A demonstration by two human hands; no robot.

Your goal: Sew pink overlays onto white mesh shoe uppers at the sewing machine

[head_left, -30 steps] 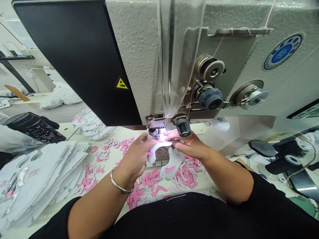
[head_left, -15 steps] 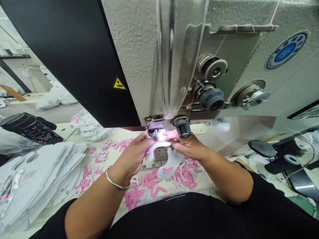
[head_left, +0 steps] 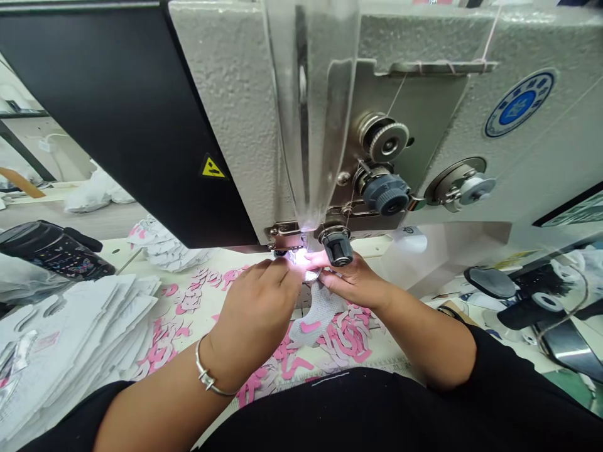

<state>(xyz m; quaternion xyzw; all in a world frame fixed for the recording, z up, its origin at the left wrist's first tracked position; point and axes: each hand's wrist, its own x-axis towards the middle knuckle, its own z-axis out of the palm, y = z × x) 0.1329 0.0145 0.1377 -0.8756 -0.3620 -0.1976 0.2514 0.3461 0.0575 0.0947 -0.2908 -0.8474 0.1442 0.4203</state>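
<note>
Under the lit needle area of a sewing machine [head_left: 230, 81] lies a white mesh fabric piece [head_left: 320, 307] with a small pink patch [head_left: 309, 327] on its lower part. My right hand [head_left: 351, 279] pinches the fabric's upper right edge, its fingertips in the bright light close to the presser foot. My left hand [head_left: 261, 301] is turned back-up just left of the needle, fingers bent together at the fabric's edge. It covers the fabric's left side, and whatever sits under its fingertips is hidden.
Loose pink and white cut-outs [head_left: 346, 333] litter the table around the fabric. At left stand a stack of white cut panels [head_left: 108, 333], a pile of white pieces [head_left: 169, 245] and a black bottle [head_left: 51, 251]. A black thread spool [head_left: 530, 311] lies at right.
My left hand has rolled over so its back faces up, and it now covers the left part of the fabric. My right hand stays at the fabric's right edge. The camera view has shifted slightly.
</note>
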